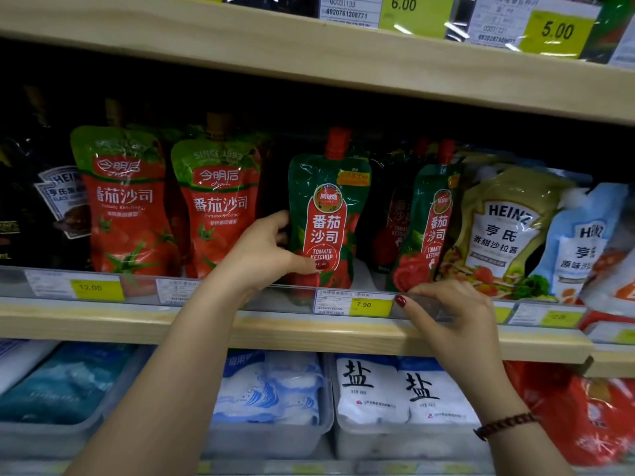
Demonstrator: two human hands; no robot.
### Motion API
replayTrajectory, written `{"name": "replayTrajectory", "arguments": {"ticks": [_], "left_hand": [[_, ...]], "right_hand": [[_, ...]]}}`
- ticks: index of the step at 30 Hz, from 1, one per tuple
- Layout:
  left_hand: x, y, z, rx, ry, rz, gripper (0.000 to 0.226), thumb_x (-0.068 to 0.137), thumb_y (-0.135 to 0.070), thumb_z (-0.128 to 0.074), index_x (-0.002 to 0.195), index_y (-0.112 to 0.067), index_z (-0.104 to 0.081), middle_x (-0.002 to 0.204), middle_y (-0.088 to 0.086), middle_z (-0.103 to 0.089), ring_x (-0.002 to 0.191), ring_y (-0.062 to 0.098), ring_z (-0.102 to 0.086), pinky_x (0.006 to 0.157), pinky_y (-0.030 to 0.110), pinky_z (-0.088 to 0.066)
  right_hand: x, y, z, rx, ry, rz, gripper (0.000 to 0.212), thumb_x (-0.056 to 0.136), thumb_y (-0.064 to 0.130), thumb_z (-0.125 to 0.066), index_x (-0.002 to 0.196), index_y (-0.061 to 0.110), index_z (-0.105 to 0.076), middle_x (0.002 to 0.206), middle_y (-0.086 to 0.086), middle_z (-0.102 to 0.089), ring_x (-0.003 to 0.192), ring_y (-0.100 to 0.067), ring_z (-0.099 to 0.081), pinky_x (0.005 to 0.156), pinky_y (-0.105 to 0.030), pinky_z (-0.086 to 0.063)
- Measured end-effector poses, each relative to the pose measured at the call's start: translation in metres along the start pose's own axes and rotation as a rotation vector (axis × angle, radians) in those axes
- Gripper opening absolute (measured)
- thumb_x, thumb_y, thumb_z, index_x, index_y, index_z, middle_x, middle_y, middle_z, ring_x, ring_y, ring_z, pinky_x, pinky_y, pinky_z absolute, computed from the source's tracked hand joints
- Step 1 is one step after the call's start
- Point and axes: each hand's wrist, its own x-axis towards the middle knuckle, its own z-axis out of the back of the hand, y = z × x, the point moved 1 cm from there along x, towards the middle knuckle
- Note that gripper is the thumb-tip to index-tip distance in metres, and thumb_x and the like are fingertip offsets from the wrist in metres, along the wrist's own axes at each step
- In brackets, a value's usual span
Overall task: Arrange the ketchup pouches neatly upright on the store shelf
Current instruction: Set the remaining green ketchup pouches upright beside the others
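One green-and-red glossy ketchup pouch [328, 214] is standing on the pale wooden shelf [103, 324], long axis vertical, red cap pointing up.
Left hand [264, 255] is gripping its left edge, thumb pressing the front. Right hand [453, 314] is pinching the clear plastic price rail [240, 297]. Matching second pouch [429, 231] is tilting rightward against an olive Heinz dressing pouch [505, 235].

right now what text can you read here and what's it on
"TOMATO KETCHUP": green pouch in left hand
"HEINZ": olive pouch
"SINCE 1993": red pouch
"7.90": yellow tag on price rail the right hand grips
"12.00": left tag
"6.00": upper tag
"5.00": upper right tag
"盐": salt bags
Tag small print: too blurred
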Motion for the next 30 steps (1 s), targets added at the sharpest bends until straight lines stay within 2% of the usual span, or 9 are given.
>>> {"name": "replayTrajectory", "arguments": {"ticks": [2, 5, 8, 12, 18, 22, 24, 27, 30], "left_hand": [[-0.002, -0.002, 0.001, -0.021, -0.001, -0.021, 0.056, 0.068, -0.018, -0.080, 0.119, -0.027, -0.057, 0.106, -0.014, -0.065, 0.108, 0.012, -0.058, 0.084, 0.035, -0.052], [-0.004, -0.006, 0.001, -0.190, -0.003, -0.026, 0.027, 0.078, -0.035, -0.069, 0.105, -0.036, -0.061, 0.096, -0.016, -0.072, 0.088, -0.003, -0.066, 0.060, 0.017, -0.052], [-0.004, -0.008, 0.000, -0.244, -0.047, -0.030, 0.014, 0.085, -0.038, -0.060, 0.098, -0.036, -0.063, 0.093, -0.017, -0.073, 0.083, -0.006, -0.066, 0.060, 0.019, -0.051], [-0.005, -0.009, -0.002, -0.302, -0.052, -0.075, 0.011, 0.087, -0.032, -0.059, 0.097, -0.031, -0.064, 0.088, -0.020, -0.073, 0.080, -0.006, -0.066, 0.052, 0.009, -0.049], [-0.011, -0.012, 0.004, -0.260, -0.074, -0.097, 0.011, 0.088, -0.031, -0.059, 0.097, -0.029, -0.065, 0.086, -0.019, -0.073, 0.079, -0.007, -0.066, 0.055, 0.008, -0.049], [-0.011, -0.019, 0.012, -0.146, -0.144, -0.122, 0.008, 0.085, -0.034, -0.062, 0.093, -0.034, -0.063, 0.084, -0.014, -0.073, 0.082, -0.001, -0.067, 0.073, 0.026, -0.054], [-0.016, -0.025, 0.023, -0.126, -0.168, -0.140, 0.008, 0.085, -0.032, -0.063, 0.091, -0.036, -0.063, 0.083, -0.013, -0.074, 0.084, 0.001, -0.068, 0.077, 0.030, -0.054], [-0.027, -0.035, 0.043, -0.121, -0.174, -0.173, 0.008, 0.086, -0.026, -0.063, 0.092, -0.031, -0.065, 0.086, -0.004, -0.074, 0.084, 0.007, -0.070, 0.075, 0.030, -0.058], [-0.035, -0.040, 0.068, -0.172, -0.242, -0.204, 0.006, 0.086, -0.019, -0.062, 0.091, -0.021, -0.065, 0.079, -0.001, -0.075, 0.076, 0.011, -0.071, 0.066, 0.025, -0.059]], "right_hand": [[0.000, 0.000, 0.000, 0.002, 0.002, -0.007, 0.013, 0.074, 0.029, -0.072, 0.079, 0.017, -0.073, 0.074, 0.004, -0.066, 0.077, -0.020, -0.058, 0.073, -0.052, -0.046], [0.000, 0.001, 0.000, 0.001, 0.002, -0.016, 0.012, 0.074, 0.027, -0.073, 0.079, 0.016, -0.073, 0.074, 0.003, -0.066, 0.077, -0.021, -0.059, 0.073, -0.052, -0.046], [0.000, 0.002, 0.000, -0.004, -0.005, -0.020, 0.011, 0.073, 0.026, -0.074, 0.079, 0.016, -0.073, 0.074, 0.003, -0.066, 0.078, -0.022, -0.059, 0.073, -0.053, -0.046], [-0.001, 0.003, 0.000, -0.011, 0.002, -0.020, 0.012, 0.074, 0.028, -0.073, 0.078, 0.017, -0.072, 0.074, 0.003, -0.066, 0.077, -0.021, -0.059, 0.072, -0.053, -0.046], [-0.001, 0.012, 0.002, -0.003, 0.020, -0.032, 0.026, 0.074, 0.040, -0.063, 0.079, 0.017, -0.073, 0.075, 0.004, -0.066, 0.078, -0.020, -0.059, 0.073, -0.050, -0.046], [-0.001, 0.013, 0.007, -0.031, 0.030, -0.044, 0.030, 0.072, 0.043, -0.063, 0.087, 0.019, -0.072, 0.082, 0.006, -0.066, 0.084, -0.018, -0.058, 0.077, -0.046, -0.046], [0.001, 0.022, 0.008, -0.042, 0.002, -0.011, 0.035, 0.072, 0.045, -0.062, 0.093, 0.018, -0.070, 0.087, 0.006, -0.065, 0.087, -0.018, -0.057, 0.078, -0.042, -0.046], [0.007, 0.048, 0.001, 0.022, -0.040, 0.073, 0.035, 0.076, 0.043, -0.063, 0.101, 0.019, -0.067, 0.092, 0.006, -0.063, 0.089, -0.015, -0.058, 0.079, -0.043, -0.048], [0.010, 0.080, -0.018, 0.147, -0.039, 0.161, 0.029, 0.080, 0.034, -0.068, 0.103, 0.017, -0.066, 0.095, 0.007, -0.063, 0.092, -0.012, -0.059, 0.081, -0.039, -0.050]]}}
